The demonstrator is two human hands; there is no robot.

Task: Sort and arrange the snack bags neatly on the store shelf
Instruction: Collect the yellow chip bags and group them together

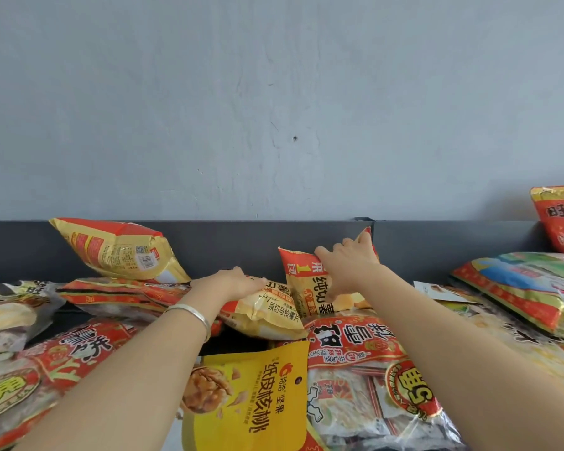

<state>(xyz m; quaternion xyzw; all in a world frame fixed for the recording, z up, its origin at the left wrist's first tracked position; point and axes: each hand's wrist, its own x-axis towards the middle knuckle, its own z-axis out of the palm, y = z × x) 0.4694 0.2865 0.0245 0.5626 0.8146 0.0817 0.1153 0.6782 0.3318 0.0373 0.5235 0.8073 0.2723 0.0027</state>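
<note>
Clasping the upright chip bag [306, 281] along its top edge with the right grip [345, 268], fingers curled over it; pressing palm-down on the flat chip bag [271, 312] with the left grip [232, 283], fingers fairly straight.

Noted nearest: a yellow walnut pouch [258, 395], overlapped by a large red cracker bag [372, 369] on its right, with another red bag [46, 369] on its left. Found only a small dark patch of bare shelf [238, 343] between pouch and flat chip bag. Judged too tight for setting anything down without shifting a neighbour.

Farther on, found both chip bags touching, with the upright one leaning on the back rail [209, 245]. Likely to slump forward or slide sideways once released, being puffed, slick and propped on uneven bags. Could also drag the flat bag along if pulled left.

Far left, noted a tilted bag [118, 249] perched on others against the rail; liable to tip if nudged from below. Far right, noted a stack of bags [518, 288] limiting sideways travel. Above the rail, found free air before the wall [274, 109]; best lifted up and over.
</note>
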